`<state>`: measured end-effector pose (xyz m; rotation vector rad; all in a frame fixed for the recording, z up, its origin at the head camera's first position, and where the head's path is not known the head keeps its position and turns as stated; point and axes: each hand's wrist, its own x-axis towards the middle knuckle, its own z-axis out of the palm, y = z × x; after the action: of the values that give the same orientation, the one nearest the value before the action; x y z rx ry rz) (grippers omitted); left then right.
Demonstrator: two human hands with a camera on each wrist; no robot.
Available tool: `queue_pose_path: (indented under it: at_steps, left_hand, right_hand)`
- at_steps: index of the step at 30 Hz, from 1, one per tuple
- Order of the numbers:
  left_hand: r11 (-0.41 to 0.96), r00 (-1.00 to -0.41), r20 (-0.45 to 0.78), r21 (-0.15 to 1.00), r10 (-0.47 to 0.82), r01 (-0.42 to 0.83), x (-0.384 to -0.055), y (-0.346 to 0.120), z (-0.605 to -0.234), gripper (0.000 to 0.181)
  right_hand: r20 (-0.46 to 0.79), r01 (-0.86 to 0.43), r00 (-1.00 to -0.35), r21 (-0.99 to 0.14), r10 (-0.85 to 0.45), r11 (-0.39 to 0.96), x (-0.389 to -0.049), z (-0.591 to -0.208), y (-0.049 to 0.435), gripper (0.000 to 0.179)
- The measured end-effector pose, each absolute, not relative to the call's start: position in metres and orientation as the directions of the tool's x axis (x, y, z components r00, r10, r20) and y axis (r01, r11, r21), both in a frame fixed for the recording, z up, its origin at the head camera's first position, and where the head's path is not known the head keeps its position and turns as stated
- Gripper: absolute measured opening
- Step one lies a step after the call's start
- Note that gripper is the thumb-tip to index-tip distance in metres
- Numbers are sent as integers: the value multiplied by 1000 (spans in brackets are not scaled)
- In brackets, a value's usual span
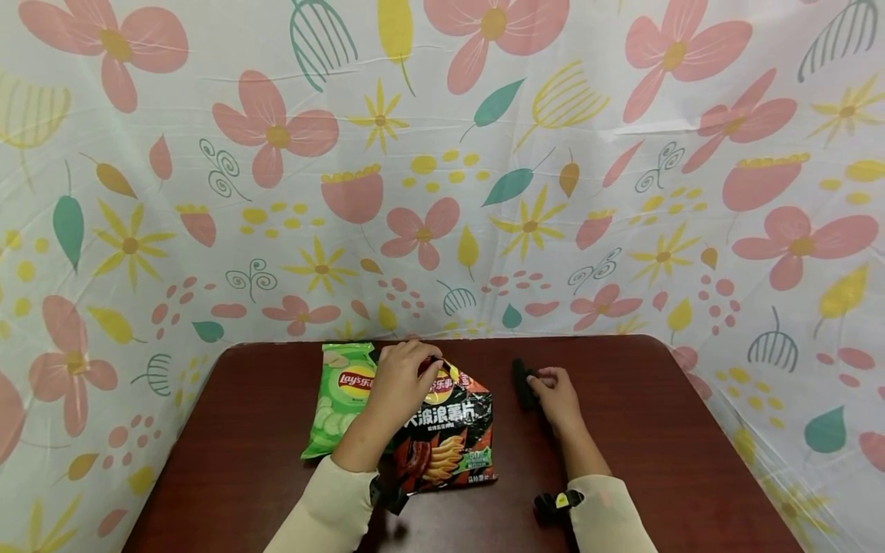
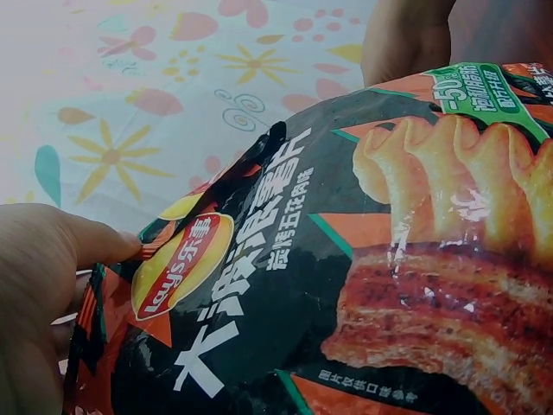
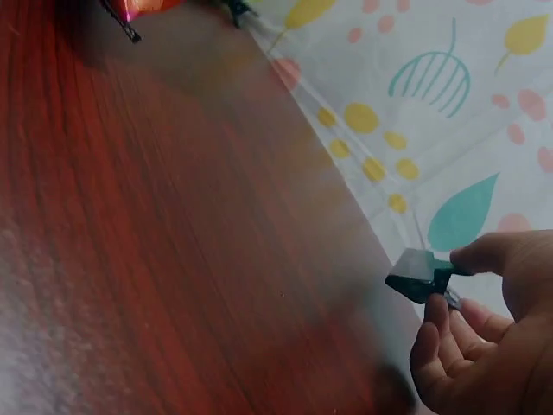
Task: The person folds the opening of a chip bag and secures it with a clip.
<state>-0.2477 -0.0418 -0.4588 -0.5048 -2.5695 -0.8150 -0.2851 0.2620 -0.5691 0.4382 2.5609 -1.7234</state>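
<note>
A green bag (image 1: pixel 335 411) lies left of the black bag (image 1: pixel 449 430), which points lengthwise away, with left hand (image 1: pixel 406 378) pinching its top, right hand (image 1: pixel 558 398) a dark piece (image 1: pixel 522 384).

Glossy plastic-film crisp bag (image 1: pixel 452 422), wood-grained table (image 1: pixel 263 491), creased cloth backdrop (image 1: pixel 429 177)

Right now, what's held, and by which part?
Left hand: glossy black chip bag, by its top edge. Right hand: long dark clip, by its narrow side.

left hand (image 1: pixel 403 378) grips top of black chip bag (image 1: pixel 449 430) | right hand (image 1: pixel 560 398) holds black object (image 1: pixel 522 384) | green chip bag (image 1: pixel 340 403) lies beside, leftward | floral cloth (image 1: pixel 449 192) hangs behind brown table (image 1: pixel 653 438)
</note>
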Motion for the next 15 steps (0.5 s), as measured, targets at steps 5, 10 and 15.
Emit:
queue_pose_path:
  at_steps: [5,10,15]
  left_hand:
    - [767,-854,474,459,217,449,-247,-43,-458,13]
    - [768,-854,474,458,216,449,-246,-43,-458,13]
    - [767,-856,470,461,215,446,-247,-44,-458,13]
  right_hand:
    - [-162,215,-964,-940,210,264,-283,-565,261,51]
    - [-131,179,-969,-956,208,233,-281,-557,257,46]
    - [-111,158,-977,-948,180,276,-279,-548,253,43]
